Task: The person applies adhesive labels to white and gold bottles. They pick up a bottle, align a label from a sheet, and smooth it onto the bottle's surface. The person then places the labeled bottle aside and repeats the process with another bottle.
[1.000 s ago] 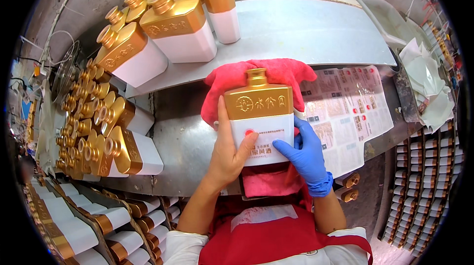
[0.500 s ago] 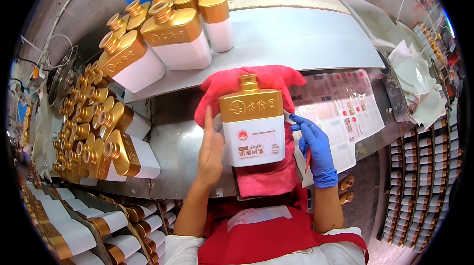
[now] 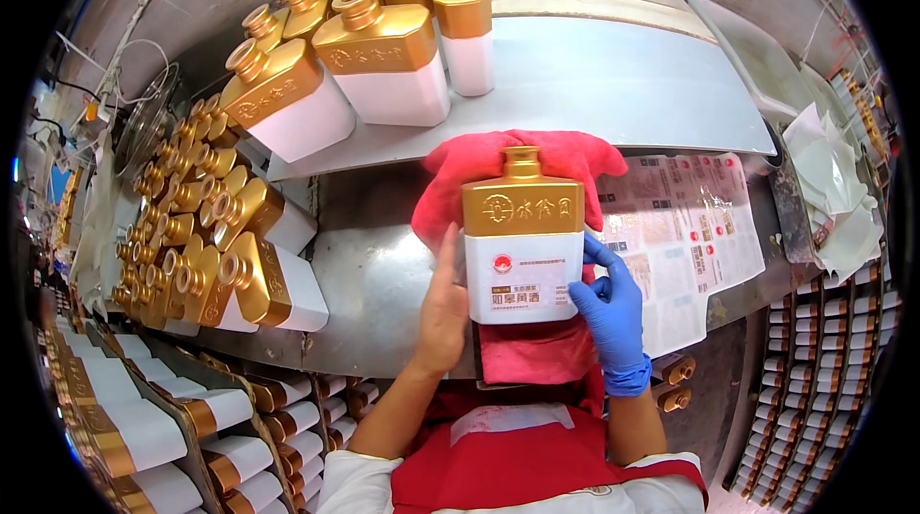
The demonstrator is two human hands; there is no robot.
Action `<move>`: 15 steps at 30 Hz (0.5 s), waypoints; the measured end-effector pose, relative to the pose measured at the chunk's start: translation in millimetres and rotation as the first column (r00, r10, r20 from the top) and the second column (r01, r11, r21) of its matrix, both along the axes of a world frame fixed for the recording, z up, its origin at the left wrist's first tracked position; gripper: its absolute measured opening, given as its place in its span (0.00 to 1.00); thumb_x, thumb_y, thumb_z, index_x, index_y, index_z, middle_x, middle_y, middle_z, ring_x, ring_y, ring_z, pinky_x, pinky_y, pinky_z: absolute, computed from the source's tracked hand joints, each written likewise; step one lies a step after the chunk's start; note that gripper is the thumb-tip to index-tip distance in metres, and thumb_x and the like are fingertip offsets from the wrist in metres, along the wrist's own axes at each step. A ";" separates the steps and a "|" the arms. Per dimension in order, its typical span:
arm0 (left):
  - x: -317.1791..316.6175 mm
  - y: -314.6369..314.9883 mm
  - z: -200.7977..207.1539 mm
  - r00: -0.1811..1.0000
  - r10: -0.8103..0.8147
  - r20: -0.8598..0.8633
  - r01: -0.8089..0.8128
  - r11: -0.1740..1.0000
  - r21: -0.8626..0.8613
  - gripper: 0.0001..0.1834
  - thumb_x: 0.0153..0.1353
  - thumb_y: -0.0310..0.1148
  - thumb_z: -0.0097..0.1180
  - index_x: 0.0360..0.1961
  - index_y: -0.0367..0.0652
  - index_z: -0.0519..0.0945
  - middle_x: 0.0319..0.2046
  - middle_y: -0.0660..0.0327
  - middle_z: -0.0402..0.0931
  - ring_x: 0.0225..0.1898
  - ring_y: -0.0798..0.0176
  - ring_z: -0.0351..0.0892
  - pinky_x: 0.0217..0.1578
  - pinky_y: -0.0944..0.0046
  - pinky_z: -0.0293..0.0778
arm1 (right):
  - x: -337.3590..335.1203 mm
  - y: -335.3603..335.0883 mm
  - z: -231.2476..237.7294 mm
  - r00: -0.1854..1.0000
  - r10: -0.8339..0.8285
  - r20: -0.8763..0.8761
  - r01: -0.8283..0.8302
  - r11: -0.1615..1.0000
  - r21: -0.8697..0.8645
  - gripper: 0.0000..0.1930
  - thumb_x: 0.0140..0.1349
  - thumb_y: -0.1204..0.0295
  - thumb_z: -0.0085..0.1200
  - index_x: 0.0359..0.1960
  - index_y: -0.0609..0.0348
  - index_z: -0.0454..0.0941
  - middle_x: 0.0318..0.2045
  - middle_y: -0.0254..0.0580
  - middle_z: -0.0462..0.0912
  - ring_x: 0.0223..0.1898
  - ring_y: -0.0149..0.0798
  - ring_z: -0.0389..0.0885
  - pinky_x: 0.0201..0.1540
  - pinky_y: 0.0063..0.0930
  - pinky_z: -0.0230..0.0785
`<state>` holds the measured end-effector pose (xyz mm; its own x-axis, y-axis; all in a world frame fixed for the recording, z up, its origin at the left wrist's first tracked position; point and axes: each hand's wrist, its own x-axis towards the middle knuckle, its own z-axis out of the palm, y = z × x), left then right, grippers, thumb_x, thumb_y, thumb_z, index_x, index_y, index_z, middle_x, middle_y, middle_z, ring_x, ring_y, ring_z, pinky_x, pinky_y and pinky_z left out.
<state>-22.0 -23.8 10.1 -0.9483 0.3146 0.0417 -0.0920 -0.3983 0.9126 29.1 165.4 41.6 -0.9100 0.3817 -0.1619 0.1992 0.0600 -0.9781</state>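
Right hand (image 3: 614,315) moved onto right edge of bottle (image 3: 522,251), grip cannot be told; left hand (image 3: 445,311) held flat, fingers extended, beside bottle.

- Bright, fairly even light on you now, and your bottle (image 3: 523,270) reads sharp!
- Highlights flare across its gold top.
- Pale sheen on your metal tabletop (image 3: 369,236), white glints off that glossy sheet (image 3: 709,203).
- Shadow gathers beneath your raised board (image 3: 613,73).
- Fisheye stretches your racked bottles (image 3: 144,437); far-left clutter (image 3: 38,255) blurs, rim goes black.
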 end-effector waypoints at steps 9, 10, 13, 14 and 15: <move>0.5 11.0 13.2 0.982 -0.074 -0.176 0.039 0.981 -0.192 0.44 0.59 0.20 0.49 0.70 0.36 0.36 0.66 0.52 0.51 0.65 0.61 0.56 0.62 0.62 0.55 | 0.6 2.5 1.4 1.000 0.021 0.002 -0.020 0.989 -0.148 0.31 0.51 0.70 0.66 0.58 0.62 0.70 0.44 0.32 0.73 0.25 0.19 0.64 0.29 0.15 0.62; 0.3 12.3 14.1 0.982 -0.064 -0.176 0.026 0.977 -0.214 0.44 0.60 0.20 0.49 0.70 0.36 0.36 0.66 0.52 0.52 0.64 0.61 0.56 0.62 0.62 0.56 | -0.4 0.3 3.2 0.999 0.019 0.026 -0.018 0.998 -0.060 0.31 0.51 0.70 0.66 0.58 0.63 0.70 0.43 0.33 0.74 0.25 0.19 0.64 0.29 0.15 0.62; -1.5 14.3 14.3 0.982 -0.046 -0.183 -0.006 0.962 -0.272 0.42 0.61 0.21 0.48 0.70 0.35 0.37 0.66 0.52 0.52 0.64 0.61 0.57 0.61 0.62 0.56 | -5.4 -8.1 6.0 0.997 0.007 0.076 -0.017 0.990 0.138 0.31 0.50 0.69 0.67 0.56 0.64 0.70 0.40 0.33 0.75 0.25 0.20 0.64 0.29 0.16 0.62; -1.8 13.2 13.8 0.981 -0.047 -0.189 -0.010 0.958 -0.288 0.42 0.61 0.21 0.48 0.70 0.35 0.37 0.66 0.52 0.52 0.64 0.61 0.57 0.62 0.63 0.56 | -6.7 -9.1 6.1 0.997 0.003 0.079 -0.015 0.987 0.157 0.31 0.49 0.69 0.67 0.56 0.64 0.71 0.39 0.33 0.75 0.25 0.20 0.63 0.28 0.16 0.62; -2.3 12.1 13.2 0.980 -0.048 -0.196 -0.014 0.953 -0.304 0.42 0.61 0.22 0.48 0.70 0.35 0.37 0.66 0.51 0.53 0.64 0.61 0.57 0.62 0.63 0.56 | -7.9 -10.2 6.2 0.997 -0.001 0.082 -0.013 0.984 0.176 0.31 0.49 0.68 0.67 0.55 0.65 0.71 0.38 0.33 0.76 0.24 0.20 0.63 0.28 0.16 0.62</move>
